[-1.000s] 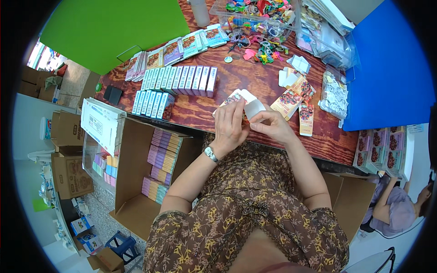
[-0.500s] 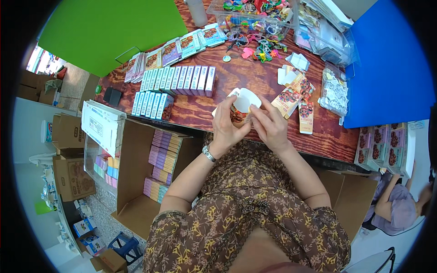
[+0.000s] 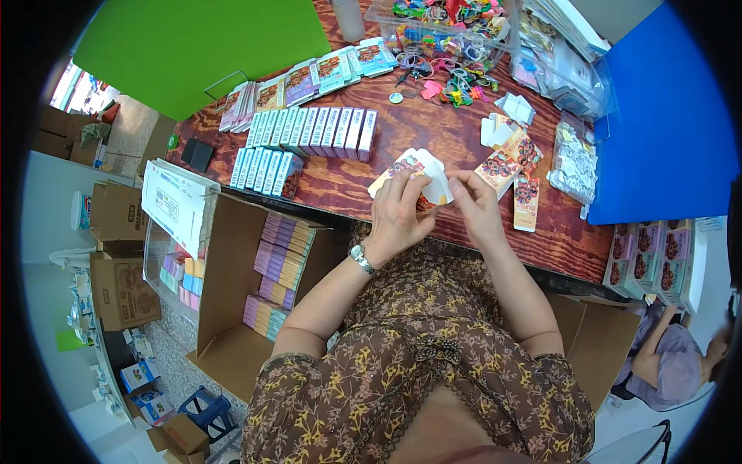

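Near the table's front edge my left hand (image 3: 396,216) is closed round a small printed carton (image 3: 431,164), orange and partly unfolded, with white inner flaps showing. My right hand (image 3: 481,210) pinches at the carton's right side, thumb and forefinger at a flap. Part of the carton is hidden behind my left fingers. Just right of my hands lie several flat orange cartons (image 3: 496,172), overlapping on the wood-patterned table (image 3: 348,189). Two rows of filled-out, upright small boxes (image 3: 328,133) stand to the left of my hands.
Flat cartons (image 3: 301,81) fan out behind the boxes. Further back sits a clear tub of colourful trinkets (image 3: 456,35). A bag of small white pieces (image 3: 573,162) lies by the blue panel (image 3: 665,116). An open cardboard box (image 3: 232,309) holds stacked cartons below left. A person (image 3: 668,363) sits at right.
The carton has turned and tilted, showing more of its printed side. My left fingers have shifted over its top, and my right hand has moved slightly right. The whole view has shifted a little.
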